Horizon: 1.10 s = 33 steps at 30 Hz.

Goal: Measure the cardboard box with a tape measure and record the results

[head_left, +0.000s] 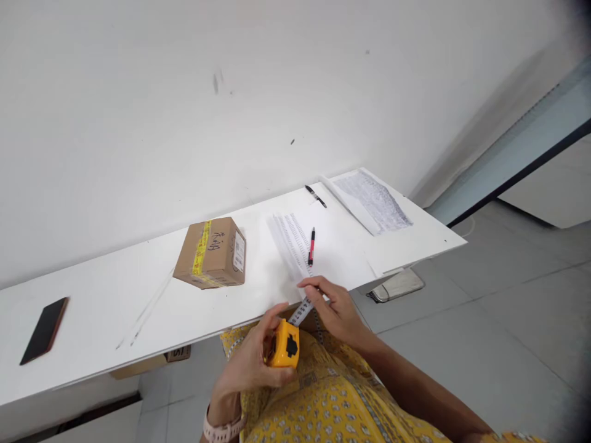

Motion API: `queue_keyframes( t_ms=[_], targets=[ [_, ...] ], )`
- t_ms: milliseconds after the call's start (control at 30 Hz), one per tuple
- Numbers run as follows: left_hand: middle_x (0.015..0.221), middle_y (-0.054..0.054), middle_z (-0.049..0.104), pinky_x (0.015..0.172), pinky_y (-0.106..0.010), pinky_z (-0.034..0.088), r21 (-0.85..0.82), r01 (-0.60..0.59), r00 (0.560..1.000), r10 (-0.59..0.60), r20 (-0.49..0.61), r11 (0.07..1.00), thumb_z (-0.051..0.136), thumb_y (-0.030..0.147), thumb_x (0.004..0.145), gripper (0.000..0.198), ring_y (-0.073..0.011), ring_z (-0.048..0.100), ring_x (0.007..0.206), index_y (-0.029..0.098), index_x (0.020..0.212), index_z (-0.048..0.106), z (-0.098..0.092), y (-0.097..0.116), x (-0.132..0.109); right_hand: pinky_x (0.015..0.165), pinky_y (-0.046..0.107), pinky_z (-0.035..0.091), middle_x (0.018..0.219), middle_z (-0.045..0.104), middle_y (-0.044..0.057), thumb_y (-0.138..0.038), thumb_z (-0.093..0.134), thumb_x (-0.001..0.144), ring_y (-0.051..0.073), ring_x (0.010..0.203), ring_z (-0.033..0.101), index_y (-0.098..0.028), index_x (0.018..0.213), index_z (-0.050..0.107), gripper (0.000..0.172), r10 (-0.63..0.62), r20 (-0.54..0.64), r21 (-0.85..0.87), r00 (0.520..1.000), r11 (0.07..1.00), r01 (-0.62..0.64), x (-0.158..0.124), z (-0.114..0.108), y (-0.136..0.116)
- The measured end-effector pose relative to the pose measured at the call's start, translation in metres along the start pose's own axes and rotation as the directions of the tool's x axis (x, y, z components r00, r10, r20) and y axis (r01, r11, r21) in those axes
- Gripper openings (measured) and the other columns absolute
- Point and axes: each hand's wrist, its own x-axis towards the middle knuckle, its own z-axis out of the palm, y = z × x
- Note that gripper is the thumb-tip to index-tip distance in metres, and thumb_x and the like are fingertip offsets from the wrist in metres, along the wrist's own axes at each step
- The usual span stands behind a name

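My left hand [252, 363] is wrapped round a yellow tape measure [285, 344] held over my lap, just off the near edge of the white table [115, 307]. A short length of its blade [301, 312] is drawn out. My right hand [335, 311] pinches the end of that blade at the table edge. A small cardboard box [213, 252] with yellow tape and a label stands on the table to the left of my hands.
A sheet of printed paper [290, 243] with a red pen [311, 246] on it lies ahead of my hands. A black pen [316, 196] and a stack of printed sheets [369, 200] lie farther right. A dark phone [45, 330] rests far left. A wall backs the table.
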Motion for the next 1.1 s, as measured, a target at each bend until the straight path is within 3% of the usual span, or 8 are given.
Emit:
queue_keyframes(
  t_ms=[133, 267, 367, 500, 733, 933, 1033, 1100],
  targets=[
    [0.109, -0.006, 0.063, 0.072, -0.029, 0.050, 0.138, -0.070, 0.997, 0.074, -0.024, 0.988, 0.074, 0.016, 0.065, 0.104, -0.0191, 0.059, 0.083, 0.029, 0.155, 0.024, 0.010, 0.018, 0.017, 0.070, 0.037, 0.054, 0.085, 0.069, 0.004, -0.038, 0.041, 0.099, 0.021, 0.076, 0.065, -0.030, 0.108, 0.064, 0.026, -0.086, 0.108, -0.054, 0.990, 0.994, 0.093, -0.020, 0.009, 0.018],
    [0.108, -0.006, 0.065, 0.064, -0.028, 0.050, 0.317, -0.073, 0.959, 0.154, -0.237, 0.945, 0.079, 0.020, 0.064, 0.099, -0.0201, 0.061, 0.079, 0.029, 0.151, 0.034, -0.011, 0.047, 0.013, 0.056, 0.031, 0.049, 0.069, 0.061, 0.000, -0.043, 0.039, 0.099, 0.017, 0.057, 0.056, -0.026, 0.117, 0.060, 0.033, 0.055, -0.074, -0.153, 0.996, 0.986, -0.066, 0.001, -0.013, 0.039],
    [0.110, -0.008, 0.065, 0.063, -0.031, 0.050, 0.528, -0.027, 0.786, 0.344, -0.514, 0.849, 0.084, 0.029, 0.061, 0.091, -0.0209, 0.060, 0.076, 0.026, 0.143, 0.046, -0.047, 0.073, 0.013, 0.061, 0.031, 0.046, 0.065, 0.058, -0.001, -0.048, 0.039, 0.097, 0.019, 0.060, 0.058, -0.023, 0.110, 0.060, 0.035, 0.171, -0.239, -0.295, 0.956, 0.925, -0.240, 0.041, -0.037, 0.066],
    [0.119, -0.014, 0.063, 0.083, -0.048, 0.049, 0.780, 0.387, 0.589, 0.520, -0.619, 0.491, 0.072, 0.040, 0.076, 0.075, -0.0352, 0.056, 0.106, 0.020, 0.143, 0.044, -0.097, 0.098, 0.037, 0.068, 0.036, 0.047, 0.069, 0.065, 0.003, -0.051, 0.040, 0.096, 0.027, 0.072, 0.065, -0.019, 0.118, 0.054, 0.041, 0.294, -0.226, -0.486, 0.929, 0.792, -0.369, 0.092, -0.044, 0.103],
    [0.134, -0.019, 0.057, 0.091, -0.057, 0.046, 0.756, 0.574, 0.675, 0.342, -0.654, 0.315, 0.059, 0.045, 0.085, 0.065, -0.0413, 0.047, 0.123, 0.018, 0.142, 0.044, -0.144, 0.090, 0.073, 0.078, 0.039, 0.049, 0.108, 0.069, 0.019, -0.031, 0.042, 0.097, 0.031, 0.093, 0.068, -0.016, 0.129, 0.052, 0.036, 0.342, 0.008, -0.779, 0.940, 0.591, -0.209, 0.110, -0.024, 0.113],
    [0.131, -0.014, 0.058, 0.107, -0.049, 0.036, 0.919, 0.223, 0.582, 0.711, -0.393, 0.326, 0.053, 0.027, 0.090, 0.033, -0.0306, 0.047, 0.125, 0.017, 0.122, 0.057, -0.086, 0.072, 0.100, 0.083, 0.039, 0.050, 0.100, 0.072, 0.016, -0.013, 0.038, 0.093, 0.027, 0.093, 0.069, -0.013, 0.117, 0.063, 0.034, 0.319, 0.006, -0.621, 0.948, 0.744, -0.246, 0.110, -0.032, 0.116],
    [0.109, -0.008, 0.066, 0.096, -0.040, 0.046, 0.903, -0.120, 0.719, 0.664, -0.207, 0.412, 0.049, 0.014, 0.090, 0.021, -0.0238, 0.056, 0.108, 0.020, 0.106, 0.060, -0.028, 0.058, 0.134, 0.082, 0.038, 0.054, 0.087, 0.074, 0.009, -0.024, 0.042, 0.093, 0.023, 0.083, 0.070, -0.015, 0.112, 0.065, 0.031, 0.316, -0.065, -0.062, 0.947, 0.945, -0.320, 0.108, -0.046, 0.123],
    [0.099, -0.006, 0.066, 0.089, -0.037, 0.048, 0.866, -0.161, 0.829, 0.542, -0.142, 0.473, 0.045, 0.003, 0.085, 0.027, -0.0224, 0.056, 0.100, 0.020, 0.098, 0.061, 0.006, 0.047, 0.159, 0.083, 0.039, 0.056, 0.089, 0.075, 0.007, -0.032, 0.051, 0.090, 0.021, 0.084, 0.071, -0.017, 0.112, 0.064, 0.030, 0.334, -0.084, 0.301, 0.939, 0.907, -0.296, 0.106, -0.056, 0.123]
  ],
)
